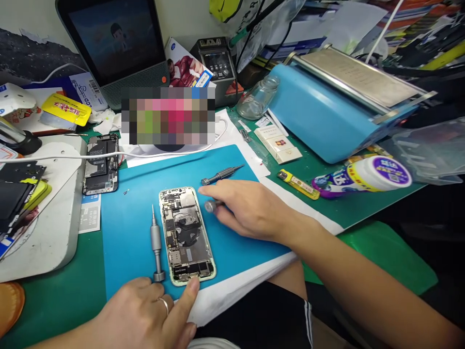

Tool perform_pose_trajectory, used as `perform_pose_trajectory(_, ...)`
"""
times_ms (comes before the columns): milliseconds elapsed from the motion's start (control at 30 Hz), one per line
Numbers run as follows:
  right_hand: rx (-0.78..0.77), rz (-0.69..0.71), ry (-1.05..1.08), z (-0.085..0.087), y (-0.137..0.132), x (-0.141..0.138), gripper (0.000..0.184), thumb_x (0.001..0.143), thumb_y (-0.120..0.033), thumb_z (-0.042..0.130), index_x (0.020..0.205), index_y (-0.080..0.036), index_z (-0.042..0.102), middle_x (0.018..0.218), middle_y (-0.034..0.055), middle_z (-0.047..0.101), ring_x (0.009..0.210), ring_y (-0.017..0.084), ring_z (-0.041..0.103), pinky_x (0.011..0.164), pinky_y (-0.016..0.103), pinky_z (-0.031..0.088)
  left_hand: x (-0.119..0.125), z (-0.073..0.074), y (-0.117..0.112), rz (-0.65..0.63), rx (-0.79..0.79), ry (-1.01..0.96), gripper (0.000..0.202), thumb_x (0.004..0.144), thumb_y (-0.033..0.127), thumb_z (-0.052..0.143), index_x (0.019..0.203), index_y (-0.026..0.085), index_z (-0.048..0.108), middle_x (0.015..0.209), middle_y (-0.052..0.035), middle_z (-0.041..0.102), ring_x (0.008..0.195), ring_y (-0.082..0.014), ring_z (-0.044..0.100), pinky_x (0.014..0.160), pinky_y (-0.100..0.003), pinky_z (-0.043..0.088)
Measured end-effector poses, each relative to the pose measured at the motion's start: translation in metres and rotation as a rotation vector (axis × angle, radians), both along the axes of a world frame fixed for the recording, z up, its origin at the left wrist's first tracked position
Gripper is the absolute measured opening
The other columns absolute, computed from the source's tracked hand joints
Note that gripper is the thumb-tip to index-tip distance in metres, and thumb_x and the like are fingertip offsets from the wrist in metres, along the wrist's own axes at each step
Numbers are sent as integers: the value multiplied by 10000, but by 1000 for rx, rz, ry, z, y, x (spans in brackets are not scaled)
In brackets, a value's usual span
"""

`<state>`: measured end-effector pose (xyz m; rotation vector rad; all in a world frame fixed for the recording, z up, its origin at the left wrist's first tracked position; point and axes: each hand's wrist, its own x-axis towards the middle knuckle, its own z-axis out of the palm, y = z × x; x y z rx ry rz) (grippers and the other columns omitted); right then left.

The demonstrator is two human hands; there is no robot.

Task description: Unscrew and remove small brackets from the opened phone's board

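Observation:
An opened smartphone [189, 254] with bare inner parts lies on the blue mat [127, 252]. My left hand [141, 312] rests at its bottom edge: the index finger reaches out and touches the frame, while the other fingers are bent and hold nothing. In my right hand [250, 211], closed fingers hold a grey screwdriver [210, 206], most of it hidden; the index finger points to the phone's upper right side. A second screwdriver [156, 242] lies left of the phone. Beyond my right hand lies a third screwdriver [223, 175].
Another phone part [101, 165] lies at the back left. A white cable [72, 157] crosses behind the mat. To the right are a cigarette box [278, 144], a yellow lighter [298, 184], a purple-white bottle [359, 177] and a blue machine [308, 111]. A glass jar [257, 99] stands behind.

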<state>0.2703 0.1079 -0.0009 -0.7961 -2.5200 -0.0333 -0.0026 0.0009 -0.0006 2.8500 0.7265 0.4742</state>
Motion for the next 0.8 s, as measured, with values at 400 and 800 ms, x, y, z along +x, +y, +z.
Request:
perform_pose_trajectory(400, -56, 70, -38, -10, -4, 3, 364, 1041, -334, 463, 1264, -121, 656, 626, -38, 604, 528, 114, 531, 520, 286, 347, 2, -7, -3, 37, 40, -1, 361, 1082, 198, 304, 1256, 44, 580, 525, 66, 593, 443, -113, 597, 423, -283, 438)
perform_pose_trajectory(800, 2, 64, -33, -8, -6, 1, 417, 1096, -412, 388, 1253, -111, 630, 653, -18, 610, 548, 123, 549, 526, 273, 386, 3, -4, -1, 30, 47, 11, 370, 1091, 195, 291, 1253, 42, 586, 509, 75, 559, 428, -118, 580, 394, -286, 427)
